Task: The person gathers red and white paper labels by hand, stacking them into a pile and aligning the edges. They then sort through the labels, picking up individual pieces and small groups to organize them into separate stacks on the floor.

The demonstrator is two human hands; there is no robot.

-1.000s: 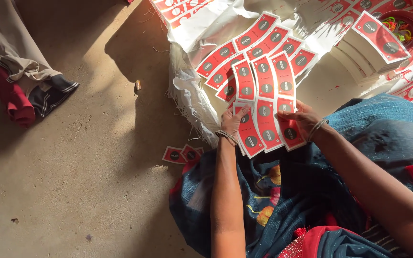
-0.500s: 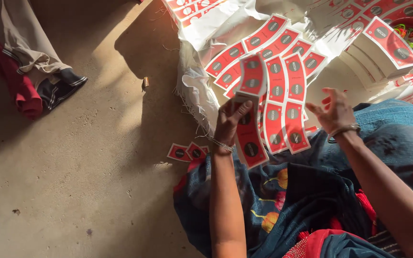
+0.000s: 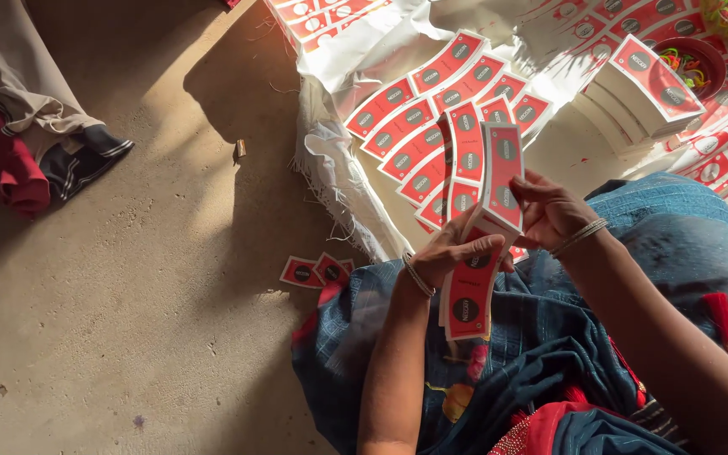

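Presently both hands, left hand (image 3: 457, 253) and right hand (image 3: 549, 211), are clamped on a stack of long red printed paper labels (image 3: 486, 227) just above the blue patterned lap cloth (image 3: 549, 337); loosely squared, the stack could fan and spill.

I see open room on the left: the bare concrete floor (image 3: 128, 295) offers a free path, broken only by two loose red paper labels (image 3: 315, 271) near my knee and a small brown block (image 3: 239, 150) farther off. Crumpled beige and red clothing (image 3: 18, 143) blocks the far left. To the right and far, the fanned rows of red labels (image 3: 431, 126), the white woven sack (image 3: 339, 168) and a stacked pile of labels (image 3: 642, 88) crowd the way.
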